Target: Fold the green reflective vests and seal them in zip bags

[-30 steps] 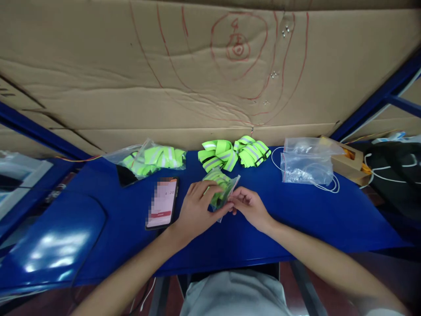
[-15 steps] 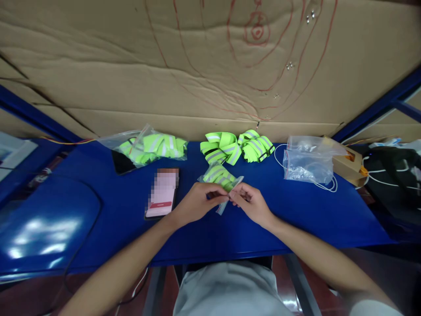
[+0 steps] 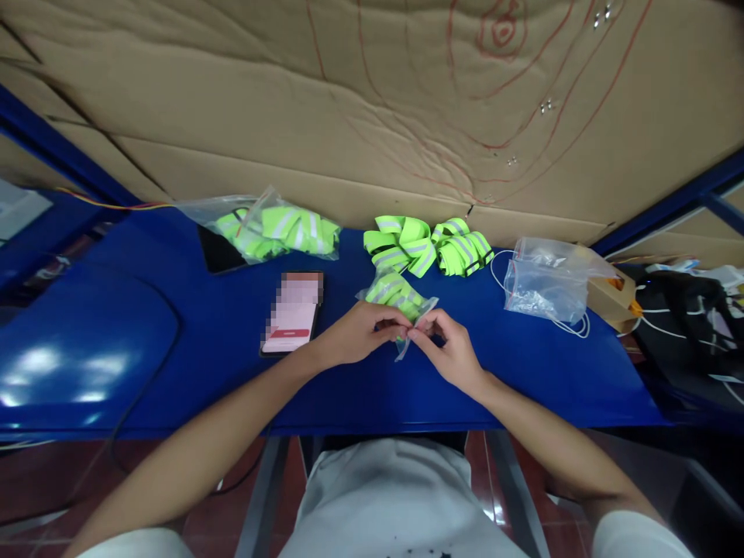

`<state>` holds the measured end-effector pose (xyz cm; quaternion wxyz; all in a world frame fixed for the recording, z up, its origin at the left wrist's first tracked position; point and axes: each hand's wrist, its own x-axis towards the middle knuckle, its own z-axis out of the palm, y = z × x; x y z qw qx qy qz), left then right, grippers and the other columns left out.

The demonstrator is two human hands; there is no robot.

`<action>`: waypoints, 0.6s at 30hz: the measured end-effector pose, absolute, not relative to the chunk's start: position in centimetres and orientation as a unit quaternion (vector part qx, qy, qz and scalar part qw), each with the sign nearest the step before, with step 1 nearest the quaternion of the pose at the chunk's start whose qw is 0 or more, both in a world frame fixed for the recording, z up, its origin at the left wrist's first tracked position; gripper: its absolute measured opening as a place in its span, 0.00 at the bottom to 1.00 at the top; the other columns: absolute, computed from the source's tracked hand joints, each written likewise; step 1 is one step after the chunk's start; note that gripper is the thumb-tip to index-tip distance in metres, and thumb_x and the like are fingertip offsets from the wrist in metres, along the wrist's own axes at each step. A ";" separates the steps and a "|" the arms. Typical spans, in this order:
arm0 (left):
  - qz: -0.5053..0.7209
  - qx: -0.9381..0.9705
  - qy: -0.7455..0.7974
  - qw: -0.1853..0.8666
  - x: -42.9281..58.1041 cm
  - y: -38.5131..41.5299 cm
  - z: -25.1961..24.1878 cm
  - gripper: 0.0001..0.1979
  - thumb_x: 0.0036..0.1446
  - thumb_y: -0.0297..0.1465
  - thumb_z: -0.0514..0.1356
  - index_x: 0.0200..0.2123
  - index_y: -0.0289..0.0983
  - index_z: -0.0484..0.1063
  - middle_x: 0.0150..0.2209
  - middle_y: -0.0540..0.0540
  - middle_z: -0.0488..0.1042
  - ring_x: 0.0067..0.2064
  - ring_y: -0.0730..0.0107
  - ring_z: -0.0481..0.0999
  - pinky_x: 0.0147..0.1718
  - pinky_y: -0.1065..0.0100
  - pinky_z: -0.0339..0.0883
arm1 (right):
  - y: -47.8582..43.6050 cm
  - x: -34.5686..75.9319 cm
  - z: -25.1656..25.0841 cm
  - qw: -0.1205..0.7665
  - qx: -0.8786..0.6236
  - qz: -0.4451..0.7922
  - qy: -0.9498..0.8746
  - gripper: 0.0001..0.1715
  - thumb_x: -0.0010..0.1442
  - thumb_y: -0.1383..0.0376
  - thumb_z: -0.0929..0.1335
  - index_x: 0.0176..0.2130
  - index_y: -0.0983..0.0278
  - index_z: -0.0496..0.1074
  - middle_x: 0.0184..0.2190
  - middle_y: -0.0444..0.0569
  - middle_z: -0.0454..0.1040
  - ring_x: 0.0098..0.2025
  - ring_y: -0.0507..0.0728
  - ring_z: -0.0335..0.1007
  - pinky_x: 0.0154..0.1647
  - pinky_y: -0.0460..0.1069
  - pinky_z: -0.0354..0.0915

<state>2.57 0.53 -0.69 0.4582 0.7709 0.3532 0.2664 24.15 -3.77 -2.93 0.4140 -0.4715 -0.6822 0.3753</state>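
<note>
A clear zip bag with a folded neon-yellow reflective strap inside lies on the blue table in front of me. My left hand pinches the bag's near edge between thumb and fingers. Right beside it, my right hand pinches the same edge, the fingertips of both hands almost touching. Just beyond the bag lie two loose neon-yellow reflective straps, a looser bundle and a tighter roll. To the left, more bagged reflective straps rest against the cardboard.
A phone with a lit screen lies left of my hands. A dark flat device sits partly under the bagged straps. On the right are clear zip bags, a white cord and a small cardboard box. A cardboard panel stands behind.
The camera view has shifted, so the table and panel appear a little higher in the picture. Both hands still pinch the bag's edge, their fingertips moved slightly along it.
</note>
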 end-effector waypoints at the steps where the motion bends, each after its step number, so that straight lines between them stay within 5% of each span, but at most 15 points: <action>1: 0.271 0.782 0.355 0.436 2.6 0.4 -0.7 0.10 0.64 0.35 0.62 0.39 0.38 0.82 0.32 0.48 0.83 0.33 0.69 0.79 0.32 0.73 0.66 | -3.7 24.2 -3.1 0.417 -0.469 0.388 -0.675 0.13 0.65 0.53 0.72 0.39 0.58 0.71 0.33 0.46 0.76 0.34 0.55 0.72 0.40 0.51 0.69; 9: 0.288 0.770 0.354 0.446 2.8 0.1 -0.7 0.08 0.62 0.35 0.64 0.38 0.38 0.82 0.34 0.48 0.85 0.34 0.69 0.81 0.34 0.72 0.67 | -3.2 24.4 -4.1 0.445 -0.425 0.499 -0.610 0.14 0.63 0.56 0.75 0.41 0.58 0.70 0.34 0.43 0.74 0.34 0.53 0.74 0.39 0.50 0.72; 18: 0.309 0.737 0.431 0.419 3.6 -0.8 -0.4 0.04 0.58 0.30 0.63 0.32 0.37 0.78 0.27 0.51 0.80 0.28 0.71 0.77 0.30 0.72 0.65 | -3.4 23.8 -3.7 0.425 -0.459 0.483 -0.613 0.16 0.63 0.52 0.74 0.41 0.58 0.70 0.35 0.45 0.77 0.35 0.54 0.76 0.40 0.51 0.74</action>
